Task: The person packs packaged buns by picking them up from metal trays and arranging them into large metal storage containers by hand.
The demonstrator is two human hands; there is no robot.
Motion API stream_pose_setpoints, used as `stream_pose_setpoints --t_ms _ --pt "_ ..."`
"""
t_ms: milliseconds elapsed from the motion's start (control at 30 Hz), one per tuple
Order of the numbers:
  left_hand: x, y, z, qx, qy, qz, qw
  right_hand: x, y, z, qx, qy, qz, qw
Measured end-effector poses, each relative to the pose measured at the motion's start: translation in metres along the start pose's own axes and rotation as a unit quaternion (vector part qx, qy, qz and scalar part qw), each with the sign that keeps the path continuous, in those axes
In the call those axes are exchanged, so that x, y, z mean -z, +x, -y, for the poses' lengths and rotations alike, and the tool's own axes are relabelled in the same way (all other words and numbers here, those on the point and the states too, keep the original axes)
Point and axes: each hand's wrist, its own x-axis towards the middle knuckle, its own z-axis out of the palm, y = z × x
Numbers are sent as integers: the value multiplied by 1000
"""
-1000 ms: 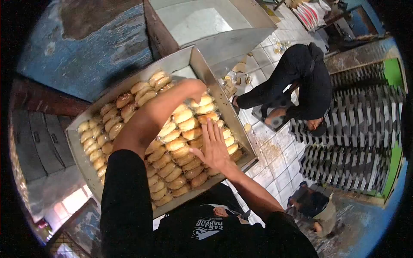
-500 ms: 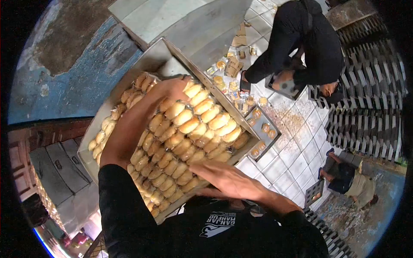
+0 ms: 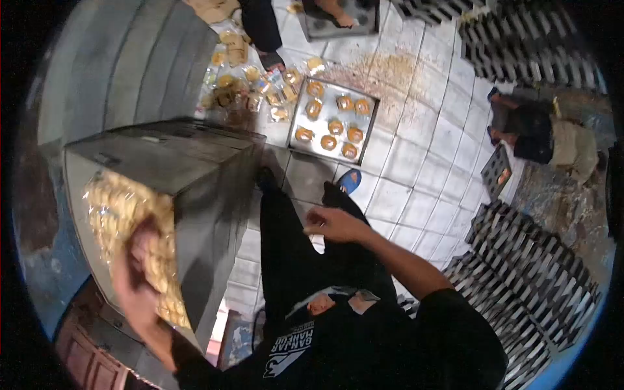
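Observation:
Wrapped buns (image 3: 107, 211) in clear plastic fill a tall grey metal bin (image 3: 214, 195) on the left. My left hand (image 3: 140, 266) is over the buns, blurred by motion; I cannot make out whether its fingers grip a pack. Out in front of my body, above my legs, hangs my right hand (image 3: 333, 225), its fingers loosely bent and apart with nothing visible in them. On the floor ahead lies a metal tray (image 3: 325, 123) bearing several round ring-shaped pastries (image 3: 335, 127).
Small wrapped packs (image 3: 273, 97) are scattered on the tiles beside the tray, near crumbs (image 3: 393, 71). Another person's hand (image 3: 341, 14) touches a dark tray (image 3: 318, 27). A second person (image 3: 552, 136) crouches at right. Stacked dark trays (image 3: 533, 273) line the right side.
My view has swung down and right, so the bin now sits at the left. My right hand has come away from the buns; my left hand is still over them.

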Motion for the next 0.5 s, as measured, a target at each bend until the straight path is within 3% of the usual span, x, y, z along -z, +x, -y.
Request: stream_pose_setpoints --t_ms 67,133,233,300,333,400,467,500 --pt "-101 18 8 -10 -132 161 978 28 37 -108 -61 -61 -70 994" --pt "-216 66 45 28 -193 261 945 59 72 -213 -89 -64 -117 987" --pt "-376 122 150 102 -130 296 941 122 136 -327 -148 -48 -124 980" --pt "-463 155 229 117 -91 331 932 155 196 -423 -111 -179 -203 956" --pt "-505 165 266 155 -124 329 923 170 227 -472 -11 -225 -279 933" --pt "-579 178 335 211 -158 329 907 198 299 -588 117 -420 -321 841" --pt "-646 188 391 251 -152 312 904 194 338 -661 79 -387 -331 857" --pt "-677 193 420 250 -156 303 906 200 347 -655 3 -199 -369 908"
